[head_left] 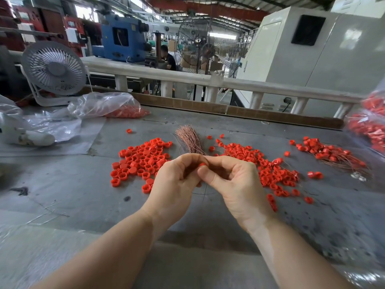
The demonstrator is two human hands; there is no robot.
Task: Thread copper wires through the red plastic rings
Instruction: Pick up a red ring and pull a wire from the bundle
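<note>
Centrally, left hand [177, 180] fingers clasp copper wires [189, 138]; right hand [233, 184] fingers pinch red ring [202, 164].

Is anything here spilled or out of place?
Mostly it looks like sorted work piles. A few stray red rings lie apart from the heaps, and a clear plastic bag lies slumped on its side with red rings inside.

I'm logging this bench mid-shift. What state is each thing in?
Left hand: gripping the bundle of thin copper wires, which fans out upward.
Right hand: pinching one red plastic ring at the fingertips.
Left heap of red rings: loose, no wires visible.
Far-right heap of red rings: wires through them.
Clear plastic bag: open, rings inside.
White desk fan: cannot tell if running.
</note>
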